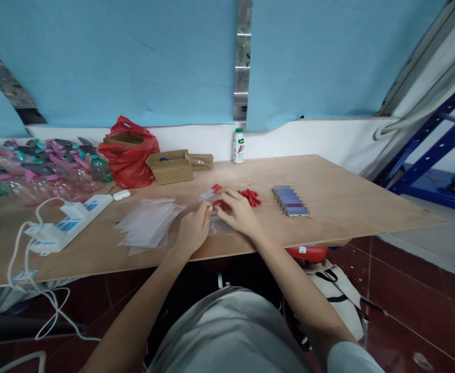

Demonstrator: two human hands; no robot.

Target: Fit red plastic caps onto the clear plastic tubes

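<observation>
My left hand [193, 229] is closed at the table's near side, its thumb and index finger pressed together. What they pinch is too small to make out. Close beside it, my right hand [241, 212] curls with its fingertips almost meeting the left ones. A bit of red shows between the hands, but I cannot tell which fingers grip it. Under the right hand lies a row of thin clear tubes [220, 225]. Several small red pieces [251, 197] form a pile just beyond it. Clear tubes with red ends [216, 187] lie behind the fingers.
Clear plastic bags [147, 223] lie left of my hands, near a white power strip [74, 224] with cables. Behind are a red plastic bag [132, 160], a cardboard box [172, 168] and a white bottle [239, 147]. Spray bottles [52, 173] crowd the left; a phone [290, 200] lies right.
</observation>
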